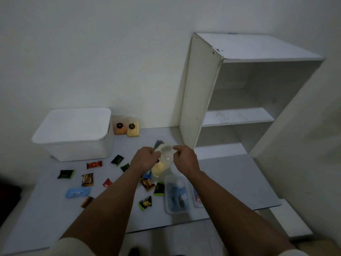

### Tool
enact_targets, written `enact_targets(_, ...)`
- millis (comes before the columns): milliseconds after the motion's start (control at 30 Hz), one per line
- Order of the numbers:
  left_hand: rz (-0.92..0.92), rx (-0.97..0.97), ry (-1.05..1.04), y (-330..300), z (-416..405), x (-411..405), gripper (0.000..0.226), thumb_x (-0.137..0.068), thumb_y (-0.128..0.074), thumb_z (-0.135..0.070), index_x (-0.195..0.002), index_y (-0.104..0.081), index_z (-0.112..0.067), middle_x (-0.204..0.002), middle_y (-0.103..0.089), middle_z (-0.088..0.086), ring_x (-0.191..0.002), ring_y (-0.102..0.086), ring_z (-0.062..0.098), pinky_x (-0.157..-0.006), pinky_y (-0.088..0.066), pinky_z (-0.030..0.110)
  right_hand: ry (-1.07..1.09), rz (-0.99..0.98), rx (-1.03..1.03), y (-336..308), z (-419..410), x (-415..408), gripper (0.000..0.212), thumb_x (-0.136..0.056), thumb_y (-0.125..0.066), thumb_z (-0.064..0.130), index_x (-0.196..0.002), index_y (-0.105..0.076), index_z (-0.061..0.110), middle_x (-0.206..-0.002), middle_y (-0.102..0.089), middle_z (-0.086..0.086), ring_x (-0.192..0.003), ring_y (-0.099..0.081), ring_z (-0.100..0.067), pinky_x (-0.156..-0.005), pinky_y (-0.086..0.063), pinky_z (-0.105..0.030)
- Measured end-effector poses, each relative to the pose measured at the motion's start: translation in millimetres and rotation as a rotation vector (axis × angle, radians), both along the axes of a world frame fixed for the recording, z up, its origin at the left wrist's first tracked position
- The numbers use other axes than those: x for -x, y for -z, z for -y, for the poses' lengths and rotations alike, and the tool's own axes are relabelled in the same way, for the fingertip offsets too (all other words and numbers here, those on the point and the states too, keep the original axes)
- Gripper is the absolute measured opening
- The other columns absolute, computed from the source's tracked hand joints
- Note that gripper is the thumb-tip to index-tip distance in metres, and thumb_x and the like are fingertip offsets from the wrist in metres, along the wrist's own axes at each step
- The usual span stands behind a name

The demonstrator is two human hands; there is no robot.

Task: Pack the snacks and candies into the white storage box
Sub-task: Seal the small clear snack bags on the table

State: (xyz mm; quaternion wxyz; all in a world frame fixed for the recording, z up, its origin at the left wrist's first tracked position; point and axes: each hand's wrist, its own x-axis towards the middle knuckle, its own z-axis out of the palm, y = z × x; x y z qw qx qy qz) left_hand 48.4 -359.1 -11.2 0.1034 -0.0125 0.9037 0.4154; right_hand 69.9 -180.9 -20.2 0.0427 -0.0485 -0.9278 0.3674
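At far left on the table, the white storage box sat lidded, wrapped candies scattered before it. Mid-table, the left hand and right hand both pinched a clear snack bag holding yellow pieces. Farther right stood a white shelf.

A single head-worn wide-angle view looks forward and down from above the counter, close over both forearms. It faces the far wall, with a white shelf unit at right and straight lines bowing near the edges.
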Motion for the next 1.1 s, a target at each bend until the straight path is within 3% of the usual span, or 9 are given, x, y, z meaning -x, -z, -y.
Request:
enact_targets(167,-0.045,0.044,-0.067,6.3,-13.5,-27.4,0.045,-0.088,-0.062,-0.043,-0.056,-0.040,-0.019,-0.058,-0.050,0.003,-0.056,-0.049,0.017,-0.057,-0.039,0.034,-0.129,-0.093,-0.042,3.6,-16.4,-17.9,0.031,-0.093,-0.058,0.014,-0.121,-0.072,0.016,-0.116,-0.069,-0.003,-0.103,-0.066,-0.020,-0.087,-0.050,-0.029)
enact_targets(300,-0.061,0.074,-0.108,5.6,-30.3,-37.8,0.039,-0.087,-0.060,-0.046,-0.064,-0.047,-0.018,-0.069,-0.058,0.001,-0.069,-0.058,0.020,-0.065,-0.046,0.036,-0.234,-0.198,-0.093,8.1,-20.0,-27.3,0.029,-0.093,-0.060,0.019,-0.119,-0.073,0.017,-0.110,-0.069,0.002,-0.091,-0.068,-0.018,-0.077,-0.053,-0.029)
enact_targets(467,-0.013,0.120,-0.119,7.9,-48.0,-39.0,0.044,-0.091,-0.062,-0.034,-0.055,-0.043,-0.018,-0.059,-0.050,0.001,-0.066,-0.056,0.023,-0.058,-0.038,0.030,-0.258,-0.221,-0.181,6.7,-23.3,-34.6,0.034,-0.091,-0.060,0.022,-0.124,-0.068,0.021,-0.112,-0.063,0.001,-0.089,-0.066,-0.021,-0.071,-0.050,-0.032)
enact_targets(667,0.036,0.151,-0.191,18.1,-51.4,-45.3,0.033,-0.083,-0.063,-0.028,-0.057,-0.048,-0.014,-0.070,-0.063,0.009,-0.073,-0.064,0.029,-0.058,-0.041,0.028,-0.152,-0.156,-0.229,10.2,-31.1,-35.7,0.043,-0.091,-0.056,0.012,-0.132,-0.062,0.022,-0.122,-0.058,-0.004,-0.097,-0.065,-0.029,-0.076,-0.051,-0.034)
enact_targets(800,0.015,0.048,-0.185,22.6,-52.9,-49.5,0.020,-0.085,-0.063,-0.035,-0.085,-0.053,-0.019,-0.086,-0.060,0.000,-0.084,-0.062,0.024,-0.067,-0.046,0.033,-0.201,-0.179,-0.124,9.8,-33.5,-33.1,0.036,-0.092,-0.058,0.011,-0.127,-0.068,0.017,-0.119,-0.061,-0.003,-0.099,-0.065,-0.025,-0.081,-0.052,-0.035)
enact_targets(933,-0.076,-0.277,-0.194,15.9,-52.8,-52.3,0.047,-0.095,-0.055,-0.057,-0.131,-0.055,-0.026,-0.127,-0.060,-0.002,-0.113,-0.060,0.015,-0.097,-0.052,0.038,-0.190,-0.129,-0.011,3.8,-33.7,-22.1,0.026,-0.093,-0.060,0.006,-0.108,-0.078,0.018,-0.110,-0.071,0.001,-0.097,-0.066,-0.016,-0.084,-0.053,-0.028)
enact_targets(967,-0.120,-0.307,-0.185,14.1,-50.9,-53.2,0.048,-0.099,-0.049,-0.055,-0.137,-0.053,-0.027,-0.134,-0.057,-0.003,-0.115,-0.060,0.008,-0.099,-0.050,0.030,-0.184,-0.091,0.040,1.1,-33.9,-18.6,0.024,-0.093,-0.062,0.007,-0.104,-0.079,0.019,-0.109,-0.074,0.002,-0.095,-0.068,-0.014,-0.085,-0.054,-0.027)
enact_targets(1033,-0.177,-0.332,-0.194,8.7,-46.8,-55.1,0.044,-0.105,-0.044,-0.041,-0.146,-0.048,-0.025,-0.140,-0.051,-0.004,-0.099,-0.061,-0.014,-0.087,-0.048,0.009,-0.201,-0.009,0.126,-4.0,-35.8,-9.4,0.019,-0.091,-0.067,0.009,-0.099,-0.081,0.021,-0.103,-0.077,0.004,-0.089,-0.070,-0.011,-0.081,-0.056,-0.026)
enact_targets(1100,-0.210,-0.294,-0.223,5.7,-40.9,-55.4,0.042,-0.105,-0.045,-0.031,-0.147,-0.046,-0.027,-0.143,-0.052,-0.002,-0.110,-0.057,-0.009,-0.095,-0.046,0.017,-0.281,0.063,0.175,-12.1,-36.3,-1.4,0.016,-0.088,-0.072,0.010,-0.093,-0.082,0.022,-0.096,-0.078,0.003,-0.085,-0.070,-0.010,-0.076,-0.055,-0.026)
